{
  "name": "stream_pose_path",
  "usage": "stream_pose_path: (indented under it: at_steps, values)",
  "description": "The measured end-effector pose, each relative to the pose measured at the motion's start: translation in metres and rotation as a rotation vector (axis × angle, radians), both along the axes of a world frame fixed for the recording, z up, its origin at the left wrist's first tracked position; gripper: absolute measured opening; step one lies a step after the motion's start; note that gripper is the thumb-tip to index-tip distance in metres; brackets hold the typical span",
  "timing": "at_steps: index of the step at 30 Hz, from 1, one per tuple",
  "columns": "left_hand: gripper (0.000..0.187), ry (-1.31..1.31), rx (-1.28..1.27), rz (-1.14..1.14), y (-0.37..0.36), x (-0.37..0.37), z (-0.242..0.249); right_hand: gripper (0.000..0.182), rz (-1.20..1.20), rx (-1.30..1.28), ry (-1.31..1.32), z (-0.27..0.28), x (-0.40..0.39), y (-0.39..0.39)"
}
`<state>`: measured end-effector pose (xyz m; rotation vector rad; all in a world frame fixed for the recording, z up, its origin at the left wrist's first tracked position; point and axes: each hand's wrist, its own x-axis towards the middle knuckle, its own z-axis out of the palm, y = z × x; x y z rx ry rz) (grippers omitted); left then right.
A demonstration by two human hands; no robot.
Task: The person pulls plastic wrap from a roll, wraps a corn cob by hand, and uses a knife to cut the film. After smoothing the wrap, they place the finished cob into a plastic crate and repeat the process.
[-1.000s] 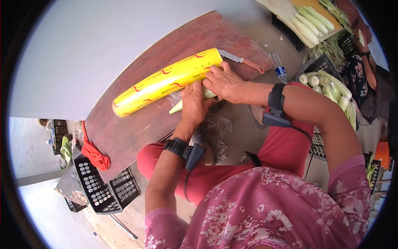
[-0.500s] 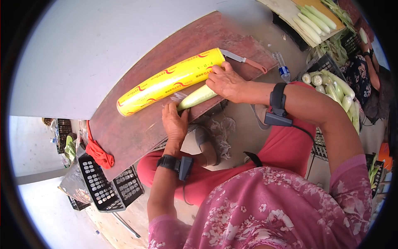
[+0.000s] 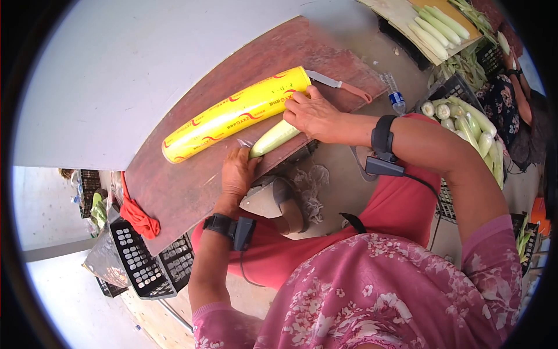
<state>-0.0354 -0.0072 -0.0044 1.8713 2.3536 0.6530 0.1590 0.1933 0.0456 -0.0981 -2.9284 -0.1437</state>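
Observation:
A pale green ear of corn (image 3: 275, 138), its husk still on, lies along the near edge of the reddish table (image 3: 180, 195). My right hand (image 3: 314, 116) is closed over its thick end, knuckles against a yellow roll of cling film (image 3: 232, 115). At the narrow tip, my left hand (image 3: 237, 171) has its fingers and thumb closed. A bit of clear film (image 3: 245, 142) shows beside those fingers; how much of it they pinch is hidden. Behind the roll's right end rests a knife (image 3: 343, 85) with a reddish handle.
Several ears lie on a board (image 3: 401, 26) at upper right, more fill a basket (image 3: 456, 90). A water bottle (image 3: 396, 100) stands near the table's right end. Left are a red cloth (image 3: 139, 216) and black crates (image 3: 142, 262). Another person's arm (image 3: 521, 102) shows far right.
My left hand has shifted slightly left and down, its wrist further left. Less clear film shows by its fingers. My right hand and the corn have moved slightly left.

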Motion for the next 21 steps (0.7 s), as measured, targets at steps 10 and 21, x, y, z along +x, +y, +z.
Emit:
stream_pose_path:
  at_steps: [10,21]
  values:
    - [0.030,-0.344,-0.042,0.156,-0.001,-0.001,0.012,0.015,-0.005,0.053,-0.053,-0.002,-0.007,0.000]
    - [0.023,0.057,-0.005,0.081,-0.001,0.009,0.016,0.013,0.000,0.059,-0.111,0.006,-0.010,-0.002]
